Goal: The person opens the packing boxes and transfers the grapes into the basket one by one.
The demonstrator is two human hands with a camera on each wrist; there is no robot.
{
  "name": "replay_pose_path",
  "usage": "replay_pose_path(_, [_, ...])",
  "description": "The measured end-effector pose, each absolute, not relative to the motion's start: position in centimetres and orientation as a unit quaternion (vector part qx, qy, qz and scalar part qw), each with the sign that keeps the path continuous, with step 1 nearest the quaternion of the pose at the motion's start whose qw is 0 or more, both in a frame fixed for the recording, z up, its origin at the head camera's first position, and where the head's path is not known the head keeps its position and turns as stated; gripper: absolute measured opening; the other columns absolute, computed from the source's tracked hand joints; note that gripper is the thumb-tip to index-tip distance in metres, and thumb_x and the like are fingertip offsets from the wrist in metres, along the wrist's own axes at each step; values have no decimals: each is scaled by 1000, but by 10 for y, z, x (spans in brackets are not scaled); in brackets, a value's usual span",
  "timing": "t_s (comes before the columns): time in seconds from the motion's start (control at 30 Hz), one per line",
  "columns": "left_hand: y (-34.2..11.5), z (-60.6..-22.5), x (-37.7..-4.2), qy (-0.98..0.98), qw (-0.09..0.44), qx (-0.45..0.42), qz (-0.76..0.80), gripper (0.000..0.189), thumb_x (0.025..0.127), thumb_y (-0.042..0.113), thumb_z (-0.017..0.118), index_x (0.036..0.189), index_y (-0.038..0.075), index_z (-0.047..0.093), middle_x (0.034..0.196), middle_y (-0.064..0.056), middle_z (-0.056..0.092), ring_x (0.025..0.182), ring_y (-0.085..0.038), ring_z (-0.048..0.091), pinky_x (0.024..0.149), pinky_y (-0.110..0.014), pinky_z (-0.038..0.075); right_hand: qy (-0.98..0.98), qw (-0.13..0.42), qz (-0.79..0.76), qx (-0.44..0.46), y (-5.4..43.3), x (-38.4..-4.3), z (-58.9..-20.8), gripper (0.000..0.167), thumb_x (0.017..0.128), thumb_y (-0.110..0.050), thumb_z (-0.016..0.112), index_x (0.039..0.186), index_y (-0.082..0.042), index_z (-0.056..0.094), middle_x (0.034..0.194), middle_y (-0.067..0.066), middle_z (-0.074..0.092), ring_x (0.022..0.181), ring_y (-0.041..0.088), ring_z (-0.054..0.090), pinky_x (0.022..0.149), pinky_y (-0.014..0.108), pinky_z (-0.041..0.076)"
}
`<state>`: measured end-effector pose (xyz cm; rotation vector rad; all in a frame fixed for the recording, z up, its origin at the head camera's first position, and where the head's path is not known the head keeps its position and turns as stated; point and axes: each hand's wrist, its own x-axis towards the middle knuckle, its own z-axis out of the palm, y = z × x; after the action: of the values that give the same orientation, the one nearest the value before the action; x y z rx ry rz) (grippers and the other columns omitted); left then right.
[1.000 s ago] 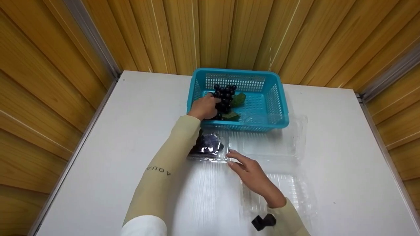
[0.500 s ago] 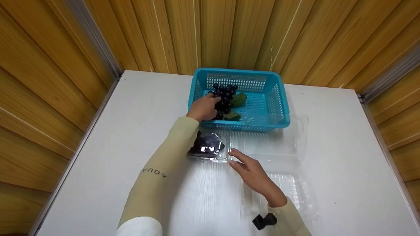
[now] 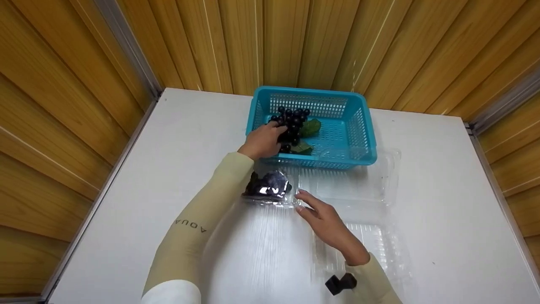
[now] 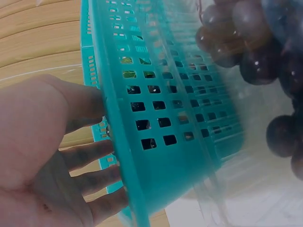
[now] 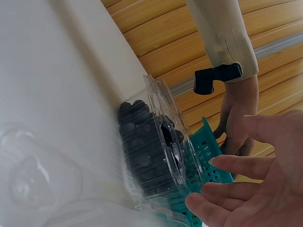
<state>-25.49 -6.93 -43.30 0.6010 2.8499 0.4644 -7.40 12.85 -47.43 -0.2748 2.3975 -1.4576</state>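
My left hand point(image 3: 261, 141) reaches over the near left rim of a blue plastic basket point(image 3: 356, 126), onto a bunch of dark grapes point(image 3: 297, 120) with green leaves point(image 3: 311, 128). In the left wrist view, its fingers point(image 4: 97, 179) pass behind the basket rim, which hides their tips; I cannot tell whether they grip the bunch. In front of the basket stands a clear plastic clamshell box point(image 3: 294, 192) holding dark grapes point(image 3: 270, 183). My right hand point(image 3: 329, 223) holds nothing, its fingers point(image 5: 244, 166) loosely extended beside the box's right edge.
A clear lid-like plastic panel point(image 3: 346, 185) lies right of the filled box, partly overlapping the basket's front. Another clear plastic container point(image 3: 367, 236) lies near my right forearm. A black mount point(image 3: 341, 283) sits on the right wrist. Wood-patterned walls point(image 3: 329, 42) enclose the white table point(image 3: 443, 181).
The whole head view shifts slightly to the right. My left forearm swings a little to the left, while both hands stay at nearly the same places by the grapes and the box.
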Motion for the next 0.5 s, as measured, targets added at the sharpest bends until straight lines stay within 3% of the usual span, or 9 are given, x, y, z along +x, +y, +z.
replay_pose_path(0.5, [-75,-429,-233,960,69,213,169,49,98,28,54,145,17,45,151,-9,42,137,-29,43,112,-47,37,837,154,-515,-97,130,-74,-476,50,99,-37,53,141,-10,49,155,13,35,143,30,35,109,44,39])
